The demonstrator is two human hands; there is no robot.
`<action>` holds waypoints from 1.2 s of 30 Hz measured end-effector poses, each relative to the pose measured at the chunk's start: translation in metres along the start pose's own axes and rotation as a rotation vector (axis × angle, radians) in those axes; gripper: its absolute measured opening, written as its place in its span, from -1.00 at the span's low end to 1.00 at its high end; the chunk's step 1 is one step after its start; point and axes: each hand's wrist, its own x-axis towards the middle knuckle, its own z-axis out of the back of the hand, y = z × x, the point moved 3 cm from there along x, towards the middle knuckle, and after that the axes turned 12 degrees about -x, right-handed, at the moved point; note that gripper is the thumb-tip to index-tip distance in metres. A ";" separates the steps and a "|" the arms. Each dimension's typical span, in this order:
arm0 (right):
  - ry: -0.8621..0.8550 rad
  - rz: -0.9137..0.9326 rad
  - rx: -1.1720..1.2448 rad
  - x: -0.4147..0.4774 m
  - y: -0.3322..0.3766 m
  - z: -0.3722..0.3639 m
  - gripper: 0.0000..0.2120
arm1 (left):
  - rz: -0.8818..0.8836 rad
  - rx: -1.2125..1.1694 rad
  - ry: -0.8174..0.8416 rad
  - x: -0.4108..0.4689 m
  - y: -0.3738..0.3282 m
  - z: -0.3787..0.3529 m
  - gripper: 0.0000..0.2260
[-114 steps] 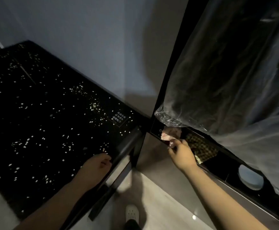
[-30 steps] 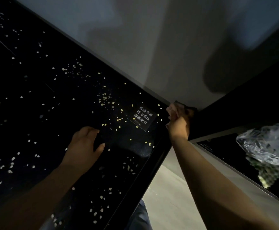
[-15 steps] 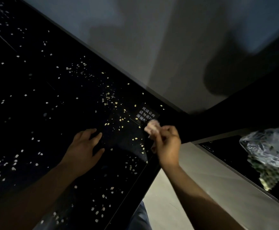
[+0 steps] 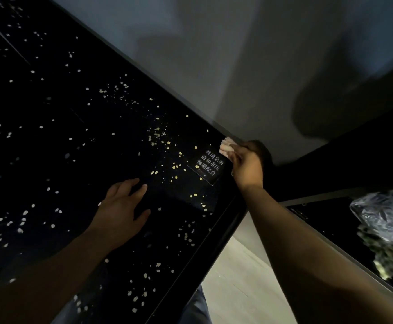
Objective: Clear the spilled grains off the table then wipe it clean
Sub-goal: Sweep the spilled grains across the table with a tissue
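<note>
head: right grip (image 4: 247, 163) pinches cloth (image 4: 226, 146); bag (image 4: 382, 220) contents unclear.

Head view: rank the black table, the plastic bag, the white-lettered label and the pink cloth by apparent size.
1. black table
2. plastic bag, cut off by the frame edge
3. white-lettered label
4. pink cloth, partly hidden in the right hand

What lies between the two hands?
Head view: a printed label and scattered grains, between the left hand and the right hand gripping a cloth.
</note>
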 end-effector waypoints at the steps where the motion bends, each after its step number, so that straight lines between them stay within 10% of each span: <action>1: -0.026 0.009 -0.028 -0.007 -0.005 0.000 -0.75 | 0.002 0.003 0.002 0.000 0.001 0.000 -0.43; 7: -0.226 -0.019 -0.205 -0.082 -0.011 -0.004 -0.82 | -0.019 0.026 -0.011 0.000 -0.001 0.002 -0.40; 12: 0.039 0.226 -0.209 -0.133 0.006 -0.019 -0.73 | 0.019 0.024 0.015 0.001 -0.003 0.004 -0.41; 19: -0.302 -0.073 -0.095 -0.073 0.001 0.012 -0.83 | 0.006 0.010 0.007 -0.001 -0.005 0.005 -0.41; 32: 0.073 0.183 -0.171 -0.111 0.018 -0.019 -0.75 | -0.005 -0.009 -0.013 -0.002 -0.003 0.004 -0.40; 36: -0.111 0.034 -0.067 -0.100 0.013 0.003 -0.81 | 0.000 -0.009 0.010 0.000 -0.003 0.004 -0.39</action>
